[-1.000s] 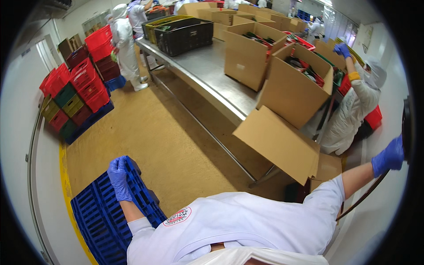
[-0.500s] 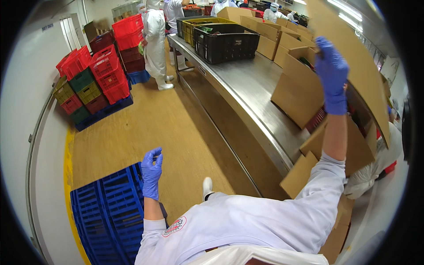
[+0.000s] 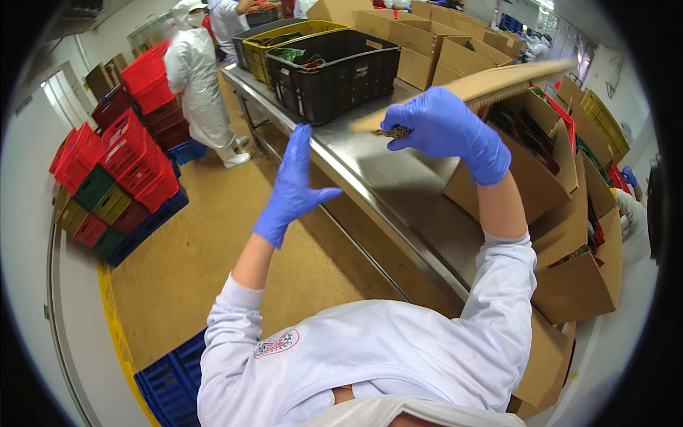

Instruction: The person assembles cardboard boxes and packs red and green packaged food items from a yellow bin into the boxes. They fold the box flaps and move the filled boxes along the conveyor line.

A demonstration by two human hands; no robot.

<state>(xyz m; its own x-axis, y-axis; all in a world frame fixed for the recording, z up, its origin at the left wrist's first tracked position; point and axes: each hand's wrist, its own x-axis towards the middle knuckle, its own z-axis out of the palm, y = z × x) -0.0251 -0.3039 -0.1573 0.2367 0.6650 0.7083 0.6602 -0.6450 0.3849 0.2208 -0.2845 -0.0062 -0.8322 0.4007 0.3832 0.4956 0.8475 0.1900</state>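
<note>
My right hand (image 3: 452, 134), in a blue glove, is closed on one end of a flat piece of cardboard (image 3: 501, 80). It looks like a folded carton, held nearly edge-on above the steel table (image 3: 409, 186). My left hand (image 3: 293, 191), gloved the same way, is raised over the table's near edge. Its fingers point up, the thumb stands apart, and it holds nothing. Just beyond both hands a black crate (image 3: 334, 85) rests on the table, with green and red packets inside. An open carton (image 3: 512, 188) with dark packets sits to the right, below the cardboard.
A yellow crate (image 3: 292, 34) stands behind the black one. Several open cartons (image 3: 462, 53) line the table's far side, with more at right (image 3: 580, 274). Stacked coloured crates (image 3: 131, 167) occupy the left. A person in white (image 3: 196, 78) stands there. Blue pallet (image 3: 171, 373) at lower left.
My right hand has brought the cardboard left and down across the table, and it now appears edge-on. My left hand has risen toward the table and opened out. The view has shifted.
</note>
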